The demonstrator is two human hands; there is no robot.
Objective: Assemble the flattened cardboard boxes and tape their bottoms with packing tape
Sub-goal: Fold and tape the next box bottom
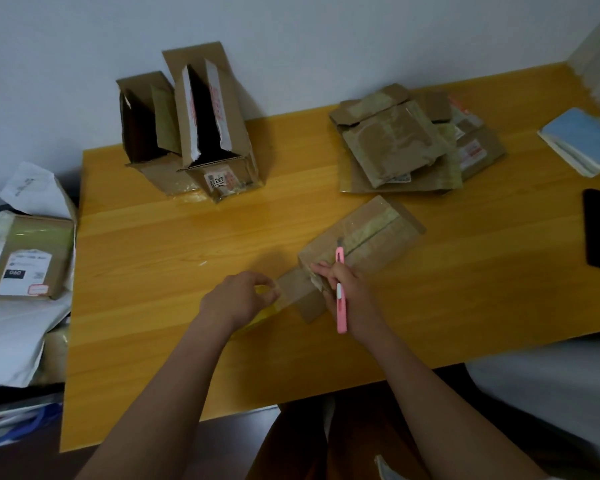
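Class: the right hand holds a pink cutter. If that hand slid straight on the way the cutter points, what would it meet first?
The right hand would likely run the pink cutter along the taped seam of the flattened box; depth is uncertain.

A plain room in a home, used as a makeshift packing spot, is shown. A yellow wooden counter (153, 306) is set against a bare pale wall (291, 29). Used cardboard boxes (194, 133) and a pile of flattened boxes (395, 143) are seen on it. A labelled parcel (28, 258) is heaped among white mailing bags (11, 327) at the left, and a notebook (582, 140) is seen at the right.
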